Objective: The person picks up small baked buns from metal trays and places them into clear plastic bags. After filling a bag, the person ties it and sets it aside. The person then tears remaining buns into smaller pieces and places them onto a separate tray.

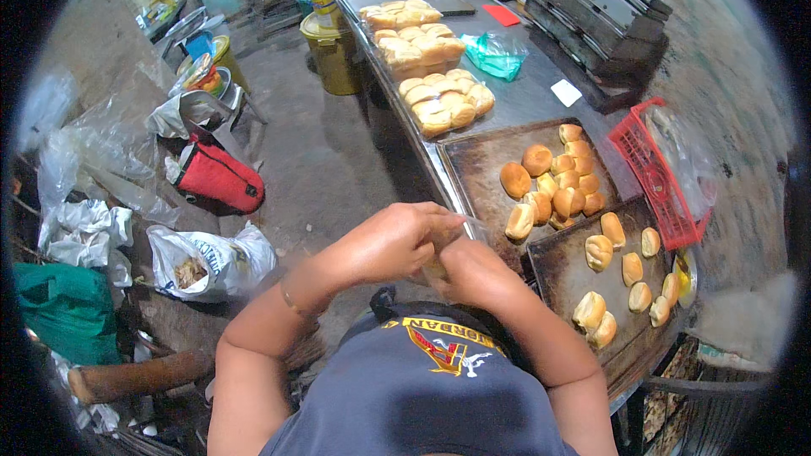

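Note:
My left hand (pixel 405 237) and my right hand (pixel 475 269) meet in front of my body, fingers curled around a thin piece of clear plastic (pixel 476 228), apparently a bag. Much of the plastic is hidden by the fingers, and I cannot tell what is in it. Just beyond my hands lies a dark baking tray (pixel 475 171) with loose golden bread rolls (pixel 536 159) grouped on its right half. A second baking tray (pixel 557 266), nearer and to the right, carries several scattered rolls (pixel 599 252). Farther up the table sit clear packs of rolls (pixel 447 101) in a row.
A red plastic basket (pixel 656 171) with clear bags stands by the wall. A green plastic bag (pixel 497 54) and a white card (pixel 566 93) lie on the metal table (pixel 538 92). Lidded buckets (pixel 332 57) stand beyond; a red bag (pixel 218 174) and white sack (pixel 212 259) lie left.

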### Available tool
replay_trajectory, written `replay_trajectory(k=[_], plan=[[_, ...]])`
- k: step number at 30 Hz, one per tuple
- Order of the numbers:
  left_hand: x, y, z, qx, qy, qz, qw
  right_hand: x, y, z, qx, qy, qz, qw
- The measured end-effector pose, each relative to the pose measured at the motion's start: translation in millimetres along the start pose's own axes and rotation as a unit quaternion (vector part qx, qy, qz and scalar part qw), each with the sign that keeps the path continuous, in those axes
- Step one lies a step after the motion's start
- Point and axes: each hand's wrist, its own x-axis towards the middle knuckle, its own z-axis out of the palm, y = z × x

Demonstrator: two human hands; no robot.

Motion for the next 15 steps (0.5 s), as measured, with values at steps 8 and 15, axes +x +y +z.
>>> replay_trajectory(k=[8, 15], plan=[[-5.0, -9.6, -9.9, 0.041, 0.040, 0.028, 0.998, 9.5, 6.9, 35.7, 0.011, 0.149, -0.067, 0.986], [5.9, -0.1, -12.7, 0.015, 0.026, 0.000, 1.000, -8.4, -10.7, 37.9, -0.042, 0.225, -0.005, 0.974]])
